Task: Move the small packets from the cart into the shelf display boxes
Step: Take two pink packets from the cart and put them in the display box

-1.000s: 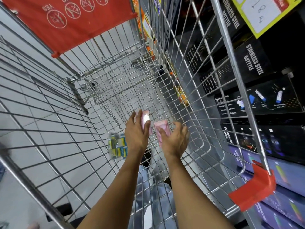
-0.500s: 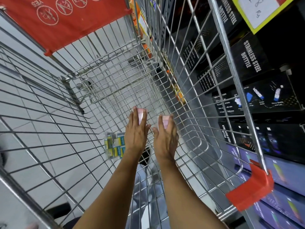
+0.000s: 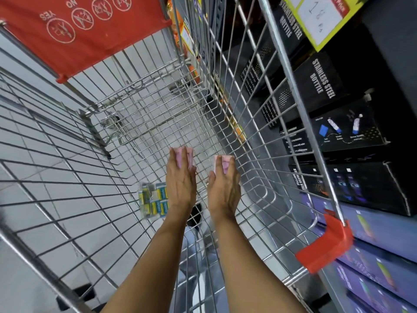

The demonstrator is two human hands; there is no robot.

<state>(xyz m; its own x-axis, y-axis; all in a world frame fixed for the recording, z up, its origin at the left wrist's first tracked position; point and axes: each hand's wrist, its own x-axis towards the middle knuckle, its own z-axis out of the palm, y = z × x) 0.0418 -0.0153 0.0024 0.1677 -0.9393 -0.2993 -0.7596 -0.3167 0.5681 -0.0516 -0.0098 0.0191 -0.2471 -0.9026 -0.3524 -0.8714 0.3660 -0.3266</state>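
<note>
Both my arms reach down into a wire shopping cart. My left hand lies palm down over a small pink packet on the cart floor, its fingers wrapped over the packet's top. Just to the right, my right hand covers a second pink packet the same way. A clear pack of yellow and blue packets lies on the cart floor, left of my left wrist. No shelf display box for the packets is identifiable.
A red child-seat flap hangs at the cart's far end. Shelves on the right hold black "stainless steel bottle" boxes and purple boxes below. A red corner guard caps the cart's near right rim. Grey floor tiles show through the wires.
Both hands have pushed farther down and forward into the cart and flattened over the two pink packets, which were partly lifted and tilted a second ago.
</note>
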